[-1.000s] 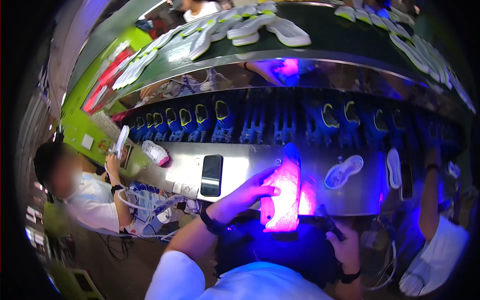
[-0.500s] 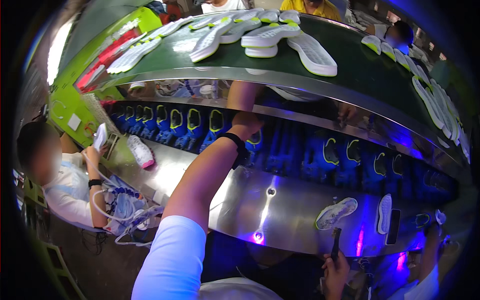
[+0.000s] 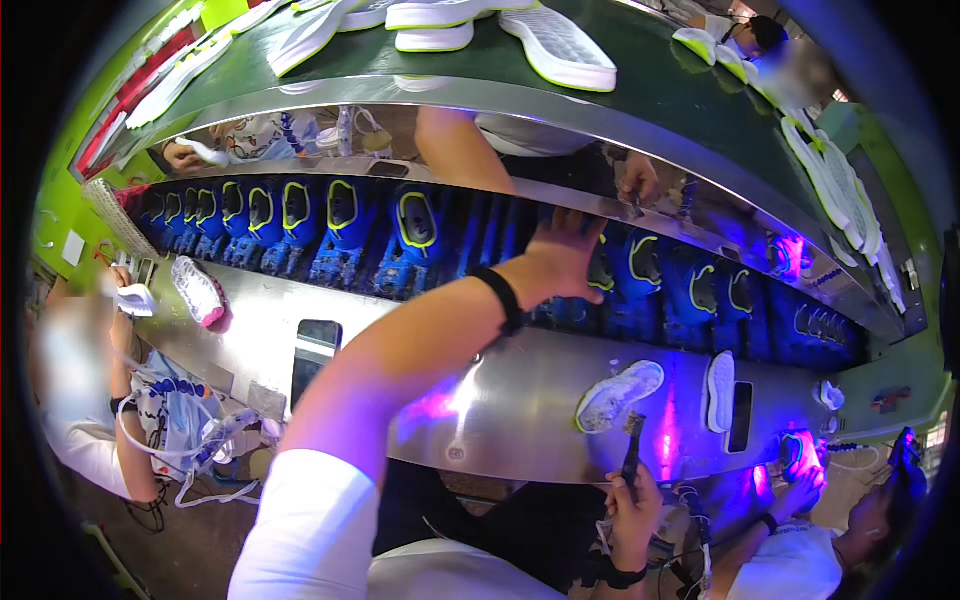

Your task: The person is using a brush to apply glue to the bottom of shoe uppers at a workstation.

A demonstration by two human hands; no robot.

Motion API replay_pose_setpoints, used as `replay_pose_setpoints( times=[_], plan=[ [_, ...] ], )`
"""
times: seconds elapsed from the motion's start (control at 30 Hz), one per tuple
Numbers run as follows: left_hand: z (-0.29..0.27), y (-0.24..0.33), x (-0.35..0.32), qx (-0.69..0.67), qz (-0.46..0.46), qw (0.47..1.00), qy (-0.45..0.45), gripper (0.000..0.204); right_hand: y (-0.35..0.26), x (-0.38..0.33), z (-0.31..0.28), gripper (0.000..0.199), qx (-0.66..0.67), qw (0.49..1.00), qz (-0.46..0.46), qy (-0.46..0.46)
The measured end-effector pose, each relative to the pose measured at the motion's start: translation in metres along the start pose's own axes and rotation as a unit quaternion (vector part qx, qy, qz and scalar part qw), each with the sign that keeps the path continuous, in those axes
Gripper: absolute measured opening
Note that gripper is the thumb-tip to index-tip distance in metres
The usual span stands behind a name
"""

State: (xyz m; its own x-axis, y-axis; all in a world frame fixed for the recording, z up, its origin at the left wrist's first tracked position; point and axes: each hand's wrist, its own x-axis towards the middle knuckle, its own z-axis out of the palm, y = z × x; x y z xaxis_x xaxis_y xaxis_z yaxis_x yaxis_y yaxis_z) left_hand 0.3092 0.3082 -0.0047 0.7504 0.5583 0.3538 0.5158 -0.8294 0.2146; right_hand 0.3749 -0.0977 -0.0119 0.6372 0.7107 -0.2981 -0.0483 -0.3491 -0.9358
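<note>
My left hand (image 3: 568,258) reaches over a row of blue shoe uppers on dark blue stands. Its fingers are spread, with the thumb and fingertips beside one upper (image 3: 602,270) edged in yellow-green; the hand partly covers it. No firm hold on it shows. Another blue upper (image 3: 417,222) stands left of the hand. Low at the right, my right hand (image 3: 632,505) is closed around the dark handle of a brush (image 3: 634,440). The brush's bristles point up toward a white shoe sole (image 3: 620,396) lying on the metal bench, close to its lower end.
A phone (image 3: 318,350) lies beside my left forearm. A white sole (image 3: 719,392) and another phone (image 3: 740,417) lie at the right. White soles (image 3: 560,47) rest on the green belt (image 3: 680,105) above. Co-workers sit at both ends; a pink-tipped sole (image 3: 198,292) lies left.
My left hand has moved right along the row of uppers, its fingers now spread. The view has turned, shifting the bench up and left. My right hand still holds the brush.
</note>
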Motion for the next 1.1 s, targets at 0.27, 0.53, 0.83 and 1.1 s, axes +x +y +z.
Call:
replay_pose_setpoints(
  times=[0.27,0.53,0.83,1.1],
  plan=[
    [0.002,-0.002,-0.008,-0.07,-0.146,0.987,0.003,0.104,0.007,-0.018,-0.005,0.032,0.039,0.999,0.016,-0.001],
    [-0.064,-0.075,-0.051,-0.042,-0.143,0.989,0.011,0.107,0.011,0.005,0.004,0.035,0.059,0.995,-0.037,-0.07],
    [-0.074,-0.067,-0.003,-0.007,-0.158,0.979,-0.13,0.1,0.002,0.012,0.006,0.035,0.054,0.997,-0.046,-0.031],
    [0.023,0.057,0.048,-0.009,-0.072,0.991,-0.112,0.125,0.018,0.001,-0.001,0.034,0.079,0.997,0.006,0.013]
  ],
)
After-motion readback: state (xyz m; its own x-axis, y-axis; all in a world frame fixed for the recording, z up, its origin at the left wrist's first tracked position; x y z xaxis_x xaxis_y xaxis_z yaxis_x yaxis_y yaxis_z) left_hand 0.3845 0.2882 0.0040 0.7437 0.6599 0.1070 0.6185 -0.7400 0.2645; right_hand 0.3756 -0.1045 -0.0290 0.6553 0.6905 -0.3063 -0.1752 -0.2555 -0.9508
